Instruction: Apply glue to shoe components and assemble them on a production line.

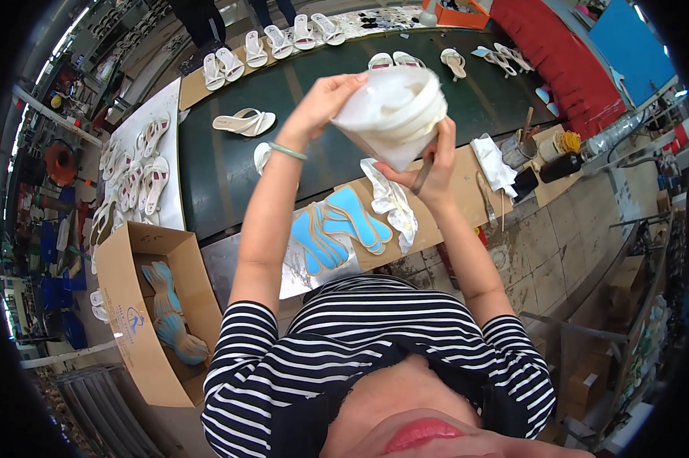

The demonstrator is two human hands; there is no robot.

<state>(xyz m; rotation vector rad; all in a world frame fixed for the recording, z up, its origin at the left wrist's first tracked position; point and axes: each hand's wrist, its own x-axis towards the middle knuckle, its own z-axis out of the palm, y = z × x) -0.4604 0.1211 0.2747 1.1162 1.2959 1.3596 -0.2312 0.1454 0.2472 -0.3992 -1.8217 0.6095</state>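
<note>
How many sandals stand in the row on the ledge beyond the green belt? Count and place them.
6, left to right: first sandal and second sandal together at the left end, third sandal, fourth sandal, fifth sandal, sixth sandal at the right end. None looks hidden.

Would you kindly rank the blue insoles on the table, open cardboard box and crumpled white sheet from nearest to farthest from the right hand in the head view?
1. Crumpled white sheet: lower left of the right hand.
2. Blue insoles: farther left.
3. Cardboard box: far lower left.
</note>
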